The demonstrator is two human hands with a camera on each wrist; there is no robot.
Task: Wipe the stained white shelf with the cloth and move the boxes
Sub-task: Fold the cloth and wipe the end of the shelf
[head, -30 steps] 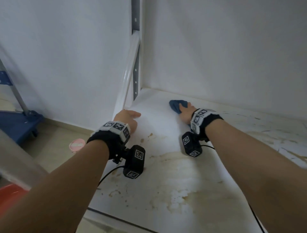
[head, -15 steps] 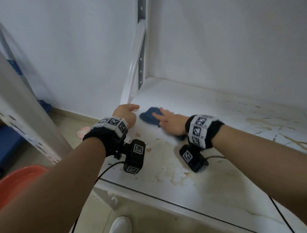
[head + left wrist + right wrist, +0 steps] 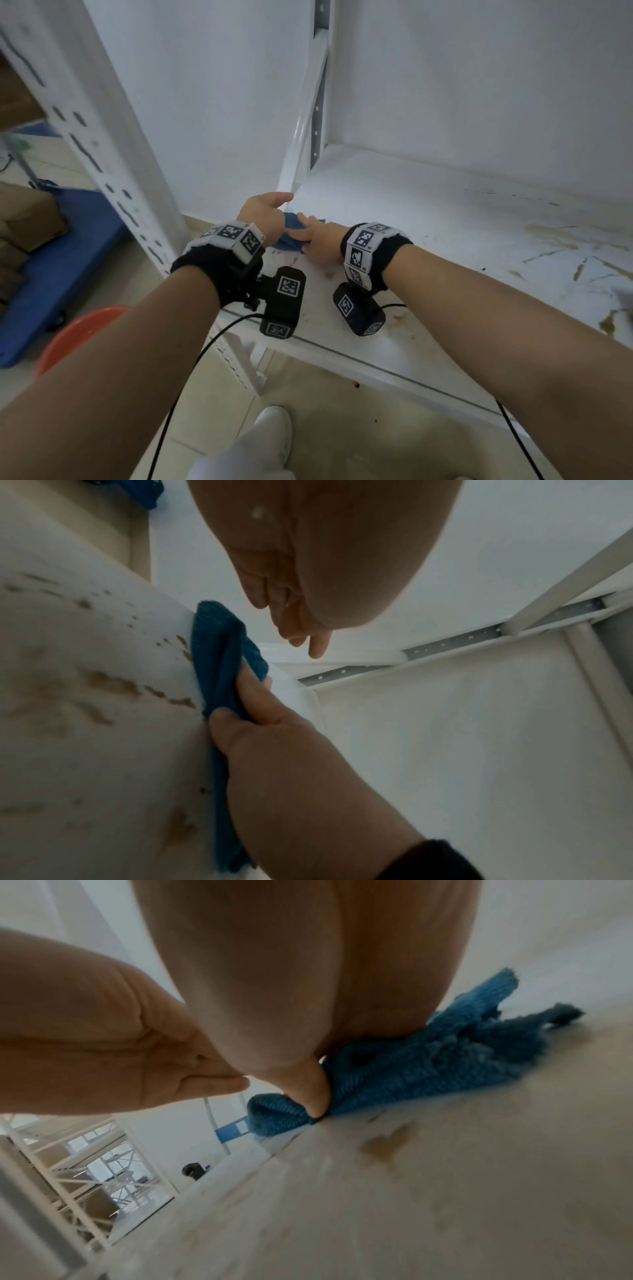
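The white shelf [image 3: 445,219] carries brown stains [image 3: 555,236] across its right and front parts. A bunched blue cloth [image 3: 286,236] lies at the shelf's left edge. My right hand [image 3: 313,236] grips it, with the thumb and fingers [image 3: 253,685] curled round the cloth [image 3: 219,653] and the thumb pressing it onto the board [image 3: 315,1096]. My left hand [image 3: 263,212] hovers just left of the cloth at the shelf's edge. Its fingers [image 3: 301,631] hang loosely curled and hold nothing. Cardboard boxes [image 3: 27,219] sit on a blue cart at the far left.
A white slotted upright [image 3: 102,154] stands left of my left arm, and another post [image 3: 318,102] stands in the back corner. An orange basin [image 3: 78,329] is on the floor below my left forearm. A white shoe [image 3: 274,431] is under the shelf's front edge.
My right hand has dragged the cloth from the back of the shelf forward and left, up to my left hand. My view has pulled back and tilted down.
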